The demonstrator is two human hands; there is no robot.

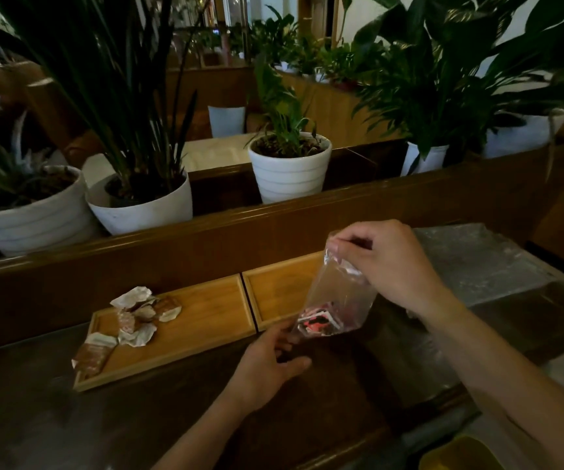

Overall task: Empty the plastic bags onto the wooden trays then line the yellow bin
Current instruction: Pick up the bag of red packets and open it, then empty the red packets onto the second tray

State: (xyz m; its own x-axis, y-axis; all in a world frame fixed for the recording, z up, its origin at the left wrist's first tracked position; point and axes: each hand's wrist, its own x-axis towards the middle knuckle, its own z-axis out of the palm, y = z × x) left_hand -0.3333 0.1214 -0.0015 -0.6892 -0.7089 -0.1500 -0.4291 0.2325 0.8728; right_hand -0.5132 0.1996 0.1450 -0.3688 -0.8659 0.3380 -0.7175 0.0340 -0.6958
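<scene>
A clear plastic bag (329, 296) hangs over the near edge of the right wooden tray (277, 286), with red, black and white packets (317, 322) at its bottom. My right hand (389, 262) pinches the bag's top corner. My left hand (270, 361) cups the bag's lower end, fingers touching it. The left wooden tray (192, 330) holds several brown and white wrapped sachets (138, 313), one hanging over its near left corner. A yellow bin (456, 452) shows only its rim at the bottom right.
A raised wooden ledge (206, 239) runs behind the trays, carrying white potted plants (289, 167). Crumpled clear plastic sheeting (477, 262) lies right of the trays. The trays sit on a dark counter (53, 418).
</scene>
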